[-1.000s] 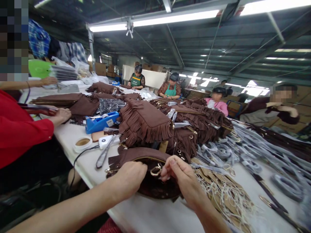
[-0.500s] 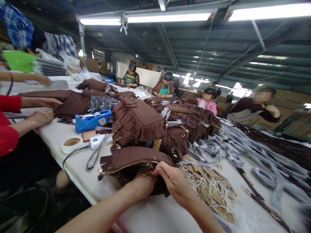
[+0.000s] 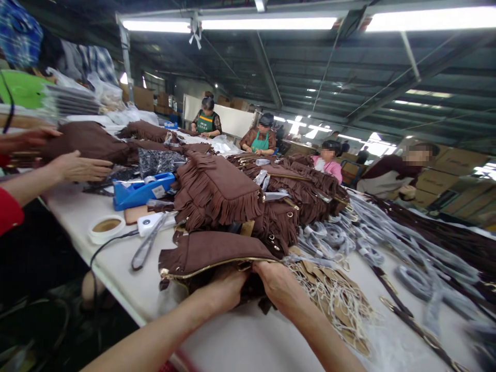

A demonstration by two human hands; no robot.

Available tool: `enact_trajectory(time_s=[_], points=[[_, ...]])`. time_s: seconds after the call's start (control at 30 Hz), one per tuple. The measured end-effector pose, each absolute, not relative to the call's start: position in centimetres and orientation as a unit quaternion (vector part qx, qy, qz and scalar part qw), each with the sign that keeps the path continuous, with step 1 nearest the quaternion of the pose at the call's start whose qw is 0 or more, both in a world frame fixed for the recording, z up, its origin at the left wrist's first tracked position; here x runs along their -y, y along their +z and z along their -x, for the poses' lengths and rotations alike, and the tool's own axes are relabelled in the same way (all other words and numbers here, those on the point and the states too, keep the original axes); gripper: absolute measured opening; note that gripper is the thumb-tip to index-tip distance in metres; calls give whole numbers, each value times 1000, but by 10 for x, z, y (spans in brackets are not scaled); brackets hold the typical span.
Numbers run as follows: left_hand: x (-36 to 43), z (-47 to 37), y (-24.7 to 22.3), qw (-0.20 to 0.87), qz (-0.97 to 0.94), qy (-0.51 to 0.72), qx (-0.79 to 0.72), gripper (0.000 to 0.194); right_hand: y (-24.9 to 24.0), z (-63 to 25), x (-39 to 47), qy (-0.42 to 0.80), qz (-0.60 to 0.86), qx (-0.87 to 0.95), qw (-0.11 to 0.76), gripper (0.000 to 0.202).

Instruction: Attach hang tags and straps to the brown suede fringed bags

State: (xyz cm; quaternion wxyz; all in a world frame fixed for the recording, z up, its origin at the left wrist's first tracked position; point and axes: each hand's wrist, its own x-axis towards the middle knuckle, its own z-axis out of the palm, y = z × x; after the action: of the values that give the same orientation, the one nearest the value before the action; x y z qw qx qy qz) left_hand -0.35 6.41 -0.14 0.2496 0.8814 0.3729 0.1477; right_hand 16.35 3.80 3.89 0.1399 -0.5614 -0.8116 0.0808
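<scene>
A dark brown handbag [image 3: 220, 247] lies in front of me on the table, its gold zipper [image 3: 201, 268] open towards me. My left hand [image 3: 228, 287] reaches into the opening, and its fingers are hidden inside. My right hand [image 3: 273, 276] is at the right part of the opening, close to the left hand. Its fingertips dip in below the zipper edge and cannot be seen. What either hand touches inside is hidden. Behind this bag, fringed brown bags [image 3: 220, 186] lie in a pile.
Tan tags with white strings [image 3: 337, 294] lie to the right, near wrapped straps [image 3: 414, 281]. At left are a blue tape dispenser [image 3: 143, 190], a tape roll [image 3: 106, 227] and a white corded device [image 3: 155, 223]. A co-worker's hands [image 3: 79, 168] hold a brown bag [image 3: 91, 142].
My right hand has gone from pinching at the opening's edge to reaching inside it. The co-worker at left now has a brown bag lifted between both hands. The view has shifted slightly.
</scene>
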Motion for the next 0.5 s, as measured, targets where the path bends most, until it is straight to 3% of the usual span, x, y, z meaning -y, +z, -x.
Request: enact_trajectory(time_s=[0.23,0.5], points=[[-64,14,10,268,-875,128,-383,26,49,-158,-39,81,560,814,127,27],[-55,13,20,301,-869,140,-368,24,46,-161,-42,75,578,798,152,29]])
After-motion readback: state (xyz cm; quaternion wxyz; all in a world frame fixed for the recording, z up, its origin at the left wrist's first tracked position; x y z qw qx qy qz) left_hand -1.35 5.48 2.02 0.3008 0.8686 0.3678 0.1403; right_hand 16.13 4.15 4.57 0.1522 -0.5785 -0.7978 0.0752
